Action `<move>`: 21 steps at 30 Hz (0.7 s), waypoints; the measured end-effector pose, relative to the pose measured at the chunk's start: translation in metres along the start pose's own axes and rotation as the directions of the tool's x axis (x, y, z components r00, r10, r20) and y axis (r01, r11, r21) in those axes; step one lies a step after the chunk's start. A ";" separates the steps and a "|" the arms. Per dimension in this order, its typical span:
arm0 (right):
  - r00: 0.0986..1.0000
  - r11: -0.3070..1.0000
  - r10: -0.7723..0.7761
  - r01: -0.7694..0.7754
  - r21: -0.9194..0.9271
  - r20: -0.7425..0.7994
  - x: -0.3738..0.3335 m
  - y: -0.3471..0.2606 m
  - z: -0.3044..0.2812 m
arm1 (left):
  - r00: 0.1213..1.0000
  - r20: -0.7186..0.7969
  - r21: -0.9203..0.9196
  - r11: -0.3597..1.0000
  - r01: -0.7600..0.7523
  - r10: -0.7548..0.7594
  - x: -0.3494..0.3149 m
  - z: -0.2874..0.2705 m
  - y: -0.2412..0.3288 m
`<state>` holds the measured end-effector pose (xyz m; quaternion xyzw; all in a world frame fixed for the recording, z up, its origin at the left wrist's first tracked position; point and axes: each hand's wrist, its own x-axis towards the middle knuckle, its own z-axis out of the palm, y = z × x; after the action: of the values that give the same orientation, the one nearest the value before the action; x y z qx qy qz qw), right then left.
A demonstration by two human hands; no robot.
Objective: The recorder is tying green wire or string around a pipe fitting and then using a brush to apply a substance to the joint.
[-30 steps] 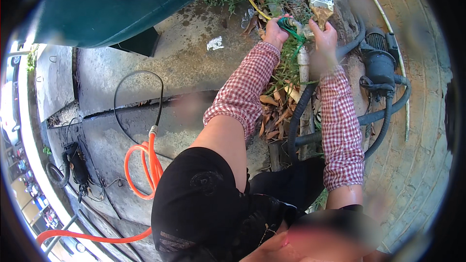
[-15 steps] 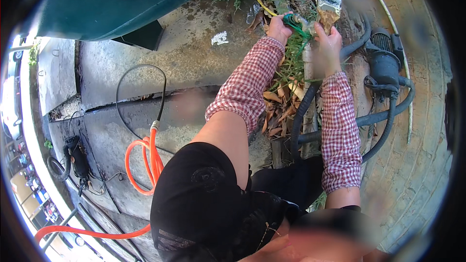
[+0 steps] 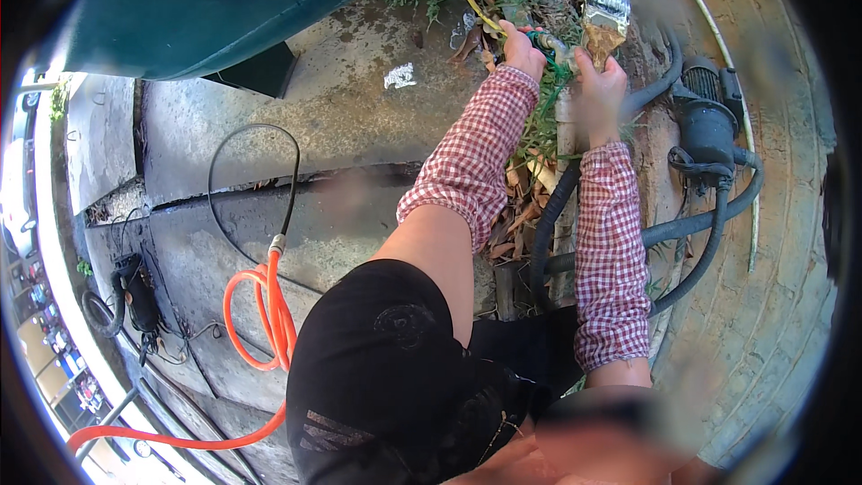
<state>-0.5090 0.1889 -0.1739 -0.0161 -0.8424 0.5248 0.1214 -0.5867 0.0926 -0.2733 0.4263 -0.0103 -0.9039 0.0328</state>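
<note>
Stained grey concrete slabs (image 3: pixel 350 135) spread across the left and centre, and a tan brick-patterned surface (image 3: pixel 763 305) curves down the right side. Between them, the right hand (image 3: pixel 602 88) pinches the narrow brown end of a flat brush-shaped tool (image 3: pixel 605 27), thumb and fingers brought together on it with little gap showing. The tool stands out beyond the fingertips, its broad silvery end pointing away from the person toward the top of the view; its long axis runs nearly straight up and down there, leaning slightly to the right. The left hand (image 3: pixel 523 52) is just beside it, fingers curled in against green strands (image 3: pixel 558 70) at a pipe fitting (image 3: pixel 549 42); the palm is hidden, so I cannot tell how tightly it is closed or on what. A yellow hose (image 3: pixel 483 11) reaches that hand from above. Below the fitting, a pale pipe (image 3: pixel 564 121) drops past green weeds and dry leaves (image 3: pixel 516 207). Farther right sits a dark pump (image 3: pixel 706 130) with thick hoses attached. To the left, a crumpled silvery scrap (image 3: pixel 399 77) lies on the concrete, near a large green tank (image 3: pixel 224 9), and an orange hose (image 3: pixel 280 314) loops beside the person's black clothing (image 3: pixel 377 368).
</note>
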 end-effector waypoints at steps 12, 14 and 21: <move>0.999 0.995 0.026 -0.023 0.099 -0.028 -0.006 -0.002 0.004 | 0.988 0.140 -0.194 0.977 0.086 -0.059 0.003 -0.006 -0.005; 0.995 0.983 0.096 -0.098 0.155 0.021 -0.006 -0.002 0.004 | 0.985 0.164 -0.217 0.971 0.097 -0.061 0.005 -0.006 -0.004; 0.783 0.674 -0.621 0.508 -0.537 -0.038 0.045 -0.020 0.006 | 0.982 0.167 -0.071 0.992 0.103 -0.090 0.000 -0.008 0.000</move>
<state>-0.5519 0.1812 -0.1504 0.1584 -0.8923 0.2198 0.3611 -0.5808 0.0927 -0.2783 0.3493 0.0437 -0.9360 0.0051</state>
